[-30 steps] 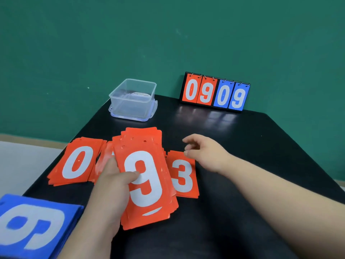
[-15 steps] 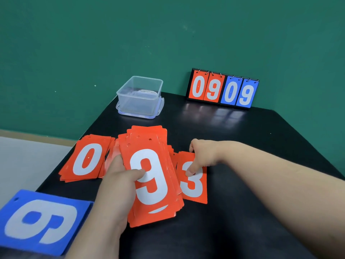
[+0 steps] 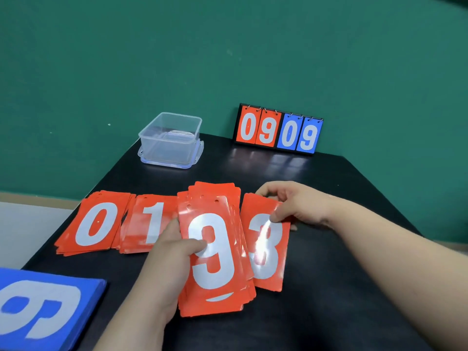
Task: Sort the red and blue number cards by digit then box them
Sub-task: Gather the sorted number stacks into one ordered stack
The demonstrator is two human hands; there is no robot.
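Observation:
My left hand (image 3: pixel 167 259) grips a thick stack of red cards (image 3: pixel 215 252) with a 9 on top, thumb across the digit. My right hand (image 3: pixel 291 206) pinches the top edge of a red 3 card (image 3: pixel 266 249), which sits just right of the stack and is tilted up. Red piles showing 0 (image 3: pixel 93 224) and 1 (image 3: pixel 149 224) lie on the black table (image 3: pixel 329 287) to the left. A blue stack (image 3: pixel 43 307) with a sideways 9 on top sits at the near left corner. The clear plastic box (image 3: pixel 172 140) stands open at the back.
A small flip scoreboard (image 3: pixel 278 130) reading 0909 in red and blue stands at the table's back edge against the green wall. The table's left edge drops to a pale floor. Bare black tabletop lies at the right and between the cards and the box.
My right hand went from hovering to pressing on the 3 card, then pinched its top edge and lifted it. The 1 pile has come into sight left of the held stack.

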